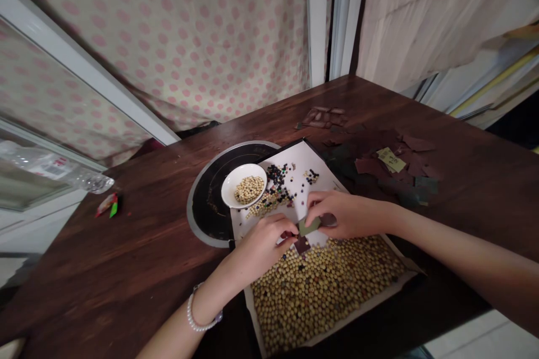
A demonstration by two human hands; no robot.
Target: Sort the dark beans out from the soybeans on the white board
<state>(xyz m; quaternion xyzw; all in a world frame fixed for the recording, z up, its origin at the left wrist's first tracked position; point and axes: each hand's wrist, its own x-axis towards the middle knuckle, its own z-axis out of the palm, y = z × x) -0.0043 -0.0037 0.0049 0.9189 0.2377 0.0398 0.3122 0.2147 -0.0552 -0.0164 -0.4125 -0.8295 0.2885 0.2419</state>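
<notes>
Head view here, folks. We're looking down at a dark wooden table [126, 252] with both hands busy over a white card sheet [305, 158]. Our right hand [349, 214] is closed in a pinch on a small green paper scrap [309, 226], which sits between the hands just above the beans. Our left hand [263, 244], pearl bracelet [200, 308] on the wrist, is curled shut right beside that scrap; we can't tell whether it's gripping the scrap too or something small of its own. A dark maroon paper square [302, 245] lies just below the fingers [286, 241].

A thick layer of soybeans [324, 291] covers the near end of the sheet, with black beans [275, 175] and more soybeans scattered farther up. A white ceramic bowl [243, 185] of soybeans overlaps a round black induction hob [206, 219]. Brown and green paper scraps [396, 171] and a yellow note [391, 160] lie to the right. Over on the left, there's a plastic water bottle [54, 165] and a candy wrapper [106, 205], with a polka-dot curtain [168, 39] behind.
</notes>
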